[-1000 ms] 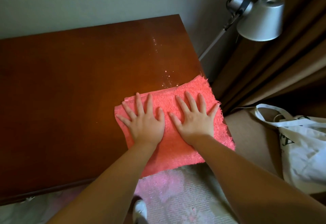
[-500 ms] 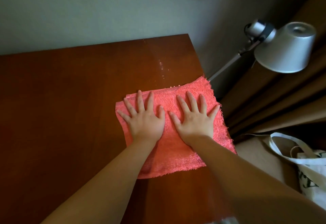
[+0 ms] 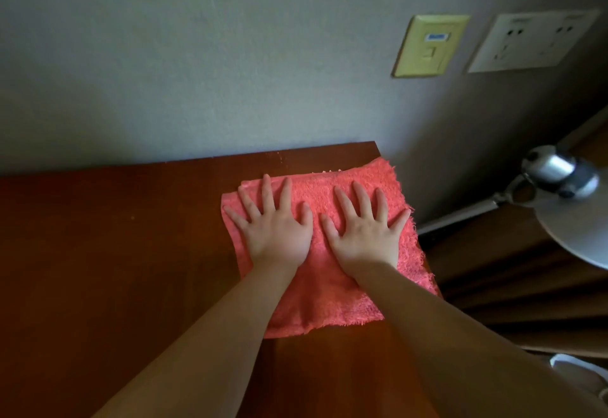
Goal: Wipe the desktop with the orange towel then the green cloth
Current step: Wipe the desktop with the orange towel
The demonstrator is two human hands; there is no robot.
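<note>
Both hands, L hand [image 3: 275, 233] & R hand [image 3: 366, 235], flat w/ fingers spread on orange towel [image 3: 332, 299]

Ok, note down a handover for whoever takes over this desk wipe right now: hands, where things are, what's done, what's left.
Left hand: open, fingers spread, pressing flat on the orange towel.
Right hand: open, flat on the towel beside the left.
Towel lies on the desktop at its far right corner, by the wall.
Done: orange-towel wipe under way; how much is covered cannot be told.
Left: finish the towel pass, then wipe with the green cloth, not in view.
</note>
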